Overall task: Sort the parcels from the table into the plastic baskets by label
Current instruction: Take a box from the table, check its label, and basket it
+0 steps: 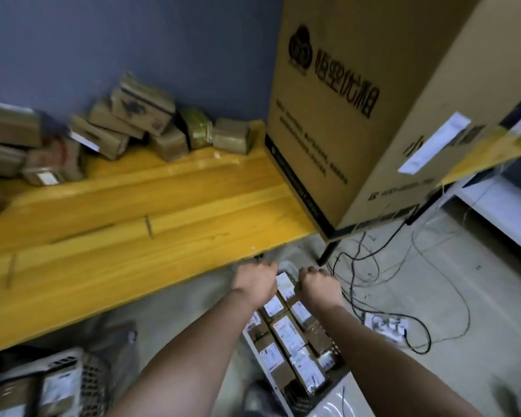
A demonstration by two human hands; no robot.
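Both hands, left (254,282) and right (318,284), curl fingers over the far rim of the full basket (286,266) on the floor. Unsorted parcels (139,115) wait on tabletop (133,212). Risk: tugging could tip stacked boxes.

The table (133,212) is yellow wood with darker grain streaks. Behind it the wall (103,34) is slate blue. At the table's back edge lie brown parcels (127,121), one wrapped in shiny green-gold tape (197,129). On the table's right end stands a tan carton (358,115) with black print and a white label. Below the table, a white basket (328,398) holds brown parcels with white labels on a grey floor (478,296) crossed by black cables (403,284).
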